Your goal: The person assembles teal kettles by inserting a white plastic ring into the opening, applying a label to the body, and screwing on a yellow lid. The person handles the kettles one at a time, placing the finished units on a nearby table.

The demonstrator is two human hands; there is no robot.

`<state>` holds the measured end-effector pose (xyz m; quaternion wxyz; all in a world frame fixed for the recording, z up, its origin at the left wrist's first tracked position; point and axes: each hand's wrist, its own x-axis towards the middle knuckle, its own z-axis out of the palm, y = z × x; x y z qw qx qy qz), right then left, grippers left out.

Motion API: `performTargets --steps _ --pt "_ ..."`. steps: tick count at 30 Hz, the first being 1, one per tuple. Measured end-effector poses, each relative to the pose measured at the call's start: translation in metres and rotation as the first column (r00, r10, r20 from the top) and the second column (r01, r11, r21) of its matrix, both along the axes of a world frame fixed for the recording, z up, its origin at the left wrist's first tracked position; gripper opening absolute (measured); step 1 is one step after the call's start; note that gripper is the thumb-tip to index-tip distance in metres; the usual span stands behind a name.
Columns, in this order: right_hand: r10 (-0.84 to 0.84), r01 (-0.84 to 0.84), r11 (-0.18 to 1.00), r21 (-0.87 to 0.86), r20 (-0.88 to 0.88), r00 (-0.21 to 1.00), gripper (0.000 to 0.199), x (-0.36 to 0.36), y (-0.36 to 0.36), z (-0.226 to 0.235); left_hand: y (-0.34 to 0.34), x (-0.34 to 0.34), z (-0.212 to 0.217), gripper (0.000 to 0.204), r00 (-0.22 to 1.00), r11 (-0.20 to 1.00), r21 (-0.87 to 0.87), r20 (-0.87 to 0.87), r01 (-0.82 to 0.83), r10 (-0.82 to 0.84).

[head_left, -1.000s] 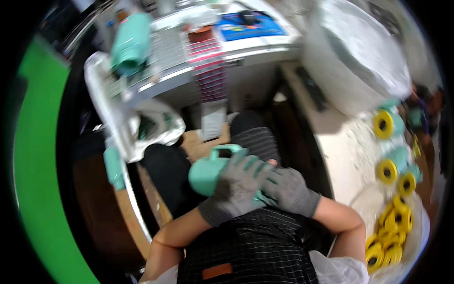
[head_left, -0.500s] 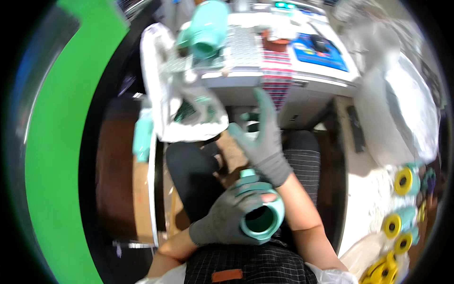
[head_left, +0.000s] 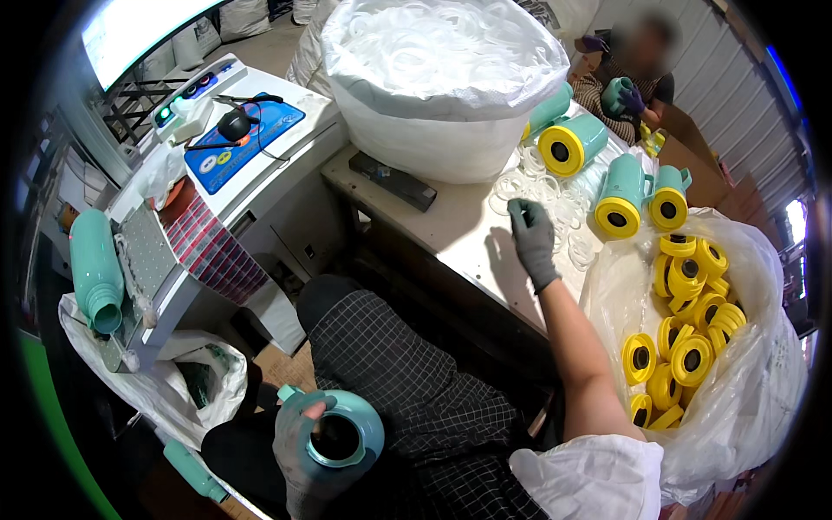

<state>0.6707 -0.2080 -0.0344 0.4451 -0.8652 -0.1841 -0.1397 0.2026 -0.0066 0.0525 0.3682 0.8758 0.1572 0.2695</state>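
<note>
Low over my lap, my left hand [head_left: 295, 446], in a grey glove, is closed round a teal jug [head_left: 371, 433] whose dark round opening faces up. A bare fingertip shows at the jug's rim. My right hand [head_left: 533, 243], gloved too, is over the white bench with its fingers drawn together. Beside and under it lie loose white rings [head_left: 568, 204]. Whether a ring sits between those fingertips is too small to make out.
A white sack [head_left: 425, 130] full of white rings stands on the bench behind a dark bar [head_left: 392, 180]. Teal jugs with yellow ends [head_left: 620, 195] are at the right, near a clear bag [head_left: 763, 364] of yellow lids. A co-worker [head_left: 637, 74] handles another jug. A teal bottle [head_left: 95, 269] lies at left.
My view has swung to the right. The right hand has moved from in front of my knees to the rings on the bench, its fingers closing. The left hand still holds the jug.
</note>
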Motion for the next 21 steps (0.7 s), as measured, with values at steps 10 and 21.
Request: performTargets --steps 10,21 --pt "-0.006 0.082 0.868 -0.489 0.154 0.988 0.018 0.064 0.007 -0.011 0.001 0.010 -0.004 0.083 0.996 0.994 -0.101 -0.083 -0.033 0.024" --pt "0.418 -0.130 0.789 0.600 -0.368 0.831 0.039 -0.060 0.071 0.049 -0.001 0.021 -0.030 0.126 0.952 0.932 0.202 -0.007 -0.300 0.307"
